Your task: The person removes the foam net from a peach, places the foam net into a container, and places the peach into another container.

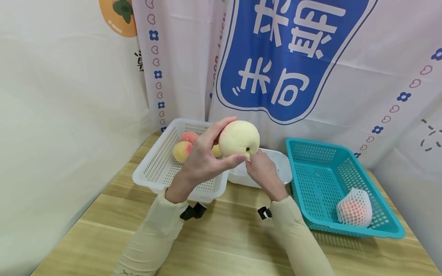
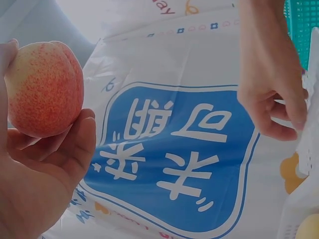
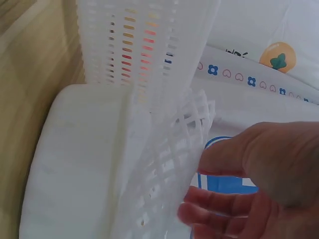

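Observation:
My left hand holds a large peach up in the air, thumb and fingers spread round its sides. Pale yellow faces the head camera; the left wrist view shows its red-speckled side. Lower and to the right, my right hand is over a white tub. In the right wrist view a white foam net sleeve sticks up out of that tub. The right fingertips are right at the edge of the sleeve, with a gap between thumb and fingers.
At left, a white plastic basket contains several peaches, partly hidden by my left hand. A teal basket on the right holds a net-wrapped peach. Both stand on the wooden table, before a printed curtain.

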A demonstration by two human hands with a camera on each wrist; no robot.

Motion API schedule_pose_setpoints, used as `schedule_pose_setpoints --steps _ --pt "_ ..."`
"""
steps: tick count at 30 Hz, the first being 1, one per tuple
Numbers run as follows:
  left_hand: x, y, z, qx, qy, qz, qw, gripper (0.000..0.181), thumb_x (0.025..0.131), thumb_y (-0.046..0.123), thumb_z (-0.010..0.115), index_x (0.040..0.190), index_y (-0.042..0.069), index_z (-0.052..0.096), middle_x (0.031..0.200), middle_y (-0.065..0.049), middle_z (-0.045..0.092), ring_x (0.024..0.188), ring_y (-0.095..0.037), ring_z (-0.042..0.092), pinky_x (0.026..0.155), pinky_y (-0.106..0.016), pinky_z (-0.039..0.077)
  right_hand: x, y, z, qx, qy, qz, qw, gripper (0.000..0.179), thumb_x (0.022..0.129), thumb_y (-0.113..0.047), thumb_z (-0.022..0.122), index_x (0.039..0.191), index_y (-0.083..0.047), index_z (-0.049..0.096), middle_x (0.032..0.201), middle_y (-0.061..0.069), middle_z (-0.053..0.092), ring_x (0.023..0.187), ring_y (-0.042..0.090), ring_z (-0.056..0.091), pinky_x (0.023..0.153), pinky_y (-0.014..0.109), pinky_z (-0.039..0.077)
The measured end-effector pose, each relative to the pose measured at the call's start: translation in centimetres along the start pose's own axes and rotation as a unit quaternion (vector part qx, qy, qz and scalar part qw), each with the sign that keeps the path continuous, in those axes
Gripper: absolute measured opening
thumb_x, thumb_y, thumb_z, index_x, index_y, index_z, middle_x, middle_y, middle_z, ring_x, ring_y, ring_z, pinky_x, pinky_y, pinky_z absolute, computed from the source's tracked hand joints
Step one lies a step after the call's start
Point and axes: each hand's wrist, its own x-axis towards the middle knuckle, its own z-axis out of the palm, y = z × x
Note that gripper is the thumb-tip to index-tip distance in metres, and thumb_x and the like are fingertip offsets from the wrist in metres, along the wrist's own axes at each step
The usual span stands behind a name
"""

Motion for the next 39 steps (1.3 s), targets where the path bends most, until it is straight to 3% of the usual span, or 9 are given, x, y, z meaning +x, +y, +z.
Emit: schedule_pose_setpoints --steps 8,12,15,18,21,28,33,36,39 --pt "-0.3 -0.1 -0.2 0.007 -0.005 -0.014 0.9999 0.075 0.076 0.017 0.082 0.142 0.009 0.048 0.131 -0.009 0.059 0.102 -0.016 0.062 0.081 -0.029 0.058 0.0 0.6 1.3 -0.012 -0.097 -0.014 0.9951 0.027 0.095 -0.02 0.057 0.122 -0.014 0.06 0.089 0.006 0.062 0.075 0.021 0.057 0.061 0.036 0.047" --pt "-0.5 -0.3 -0.3 0.007 -0.01 -0.016 0.9998 0.073 0.079 0.03 0.081 0.141 0.009 0.048 0.13 -0.009 0.059 0.099 -0.017 0.062 0.079 -0.029 0.058 0.3 1.1 1.9 -0.007 -0.125 -0.022 0.9919 0.031 0.096 -0.021 0.056 0.127 -0.015 0.058 0.088 0.004 0.064 0.078 0.02 0.057 0.067 0.036 0.048" --pt "-0.5 -0.4 -0.4 0.002 -0.015 -0.012 0.9998 0.074 0.081 0.04 0.078 0.14 0.008 0.048 0.129 -0.009 0.059 0.097 -0.017 0.062 0.077 -0.029 0.059 0.8 1.6 2.3 0.009 -0.149 -0.025 0.9885 0.038 0.097 -0.02 0.056 0.135 -0.017 0.051 0.103 0.005 0.066 0.089 0.02 0.058 0.078 0.038 0.05" --pt "-0.4 -0.5 -0.5 0.0 -0.02 -0.012 0.9997 0.073 0.08 0.033 0.08 0.139 0.006 0.047 0.128 -0.011 0.059 0.097 -0.018 0.062 0.076 -0.03 0.059 1.5 2.2 2.5 0.016 -0.175 -0.032 0.9839 0.045 0.098 -0.018 0.055 0.142 -0.018 0.046 0.119 0.008 0.065 0.097 0.022 0.057 0.089 0.04 0.049" --pt "-0.4 -0.5 -0.7 0.003 -0.024 -0.02 0.9995 0.073 0.077 0.013 0.082 0.139 0.004 0.045 0.128 -0.011 0.058 0.099 -0.018 0.06 0.076 -0.03 0.059 2.2 2.7 2.9 0.004 -0.187 -0.049 0.981 0.046 0.097 -0.014 0.054 0.143 -0.015 0.048 0.125 0.012 0.064 0.102 0.024 0.058 0.094 0.042 0.048" --pt "-0.4 -0.9 -0.9 0.013 -0.029 -0.028 0.9991 0.074 0.078 0.012 0.081 0.141 0.007 0.043 0.131 -0.012 0.056 0.102 -0.019 0.06 0.078 -0.029 0.059 3.1 3.3 3.9 0.001 -0.229 -0.035 0.9728 0.044 0.099 -0.015 0.052 0.142 -0.003 0.049 0.139 0.017 0.056 0.13 0.032 0.052 0.11 0.048 0.041" --pt "-0.3 -1.1 -1.1 0.036 -0.031 -0.016 0.9987 0.07 0.082 0.015 0.079 0.143 0.016 0.045 0.138 -0.009 0.05 0.112 -0.019 0.054 0.079 -0.032 0.057 3.2 3.4 4.0 -0.004 -0.226 -0.036 0.9734 0.042 0.1 -0.015 0.051 0.139 -0.001 0.052 0.139 0.018 0.057 0.131 0.033 0.051 0.111 0.048 0.04" --pt "-0.3 -1.3 -1.3 0.069 -0.032 -0.012 0.997 0.064 0.083 0.018 0.077 0.141 0.019 0.049 0.138 -0.008 0.049 0.119 -0.019 0.048 0.08 -0.036 0.054 3.2 3.2 3.6 -0.014 -0.201 -0.049 0.9782 0.036 0.099 -0.014 0.051 0.132 -0.001 0.058 0.131 0.017 0.063 0.124 0.033 0.057 0.107 0.047 0.044" --pt "-0.1 -1.6 -1.6 0.103 -0.037 -0.027 0.9936 0.061 0.083 0.02 0.078 0.138 0.019 0.052 0.137 -0.009 0.048 0.122 -0.02 0.046 0.081 -0.037 0.054 3.1 2.8 3.0 -0.028 -0.177 -0.056 0.9821 0.033 0.099 -0.014 0.051 0.127 -0.003 0.063 0.125 0.015 0.067 0.118 0.033 0.06 0.104 0.048 0.047"
